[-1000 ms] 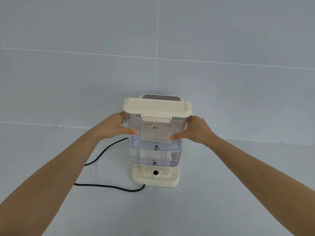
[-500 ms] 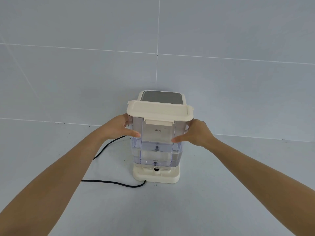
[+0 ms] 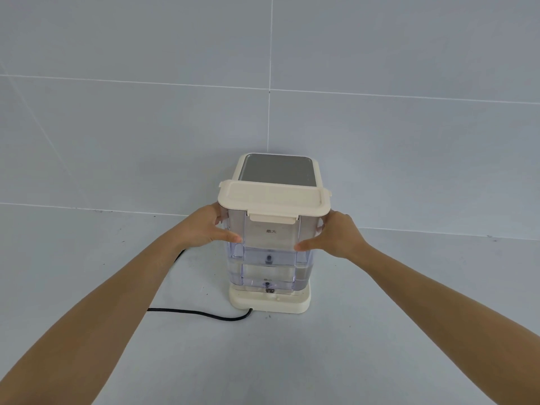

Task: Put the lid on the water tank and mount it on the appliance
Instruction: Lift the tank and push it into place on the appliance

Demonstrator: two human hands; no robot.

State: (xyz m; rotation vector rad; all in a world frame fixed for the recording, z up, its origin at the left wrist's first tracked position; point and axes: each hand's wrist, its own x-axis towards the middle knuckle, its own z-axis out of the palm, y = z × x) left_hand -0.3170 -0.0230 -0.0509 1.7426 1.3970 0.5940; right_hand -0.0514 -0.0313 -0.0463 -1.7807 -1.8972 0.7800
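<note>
A clear water tank (image 3: 270, 258), partly filled with water, stands upright on the cream base of the appliance (image 3: 270, 302). A cream lid (image 3: 274, 197) sits flat on the tank, its front clip hanging down. Behind the tank rises the appliance body with a grey top panel (image 3: 277, 168). My left hand (image 3: 204, 226) grips the tank's left side and my right hand (image 3: 333, 233) grips its right side, thumbs on the front face.
A black power cord (image 3: 204, 314) runs from the base's front left corner across the pale surface to the left. A tiled wall stands close behind the appliance.
The tank has come down between my hands, from a little above the base to resting on it. The view has tilted, so the grey top panel now shows.
</note>
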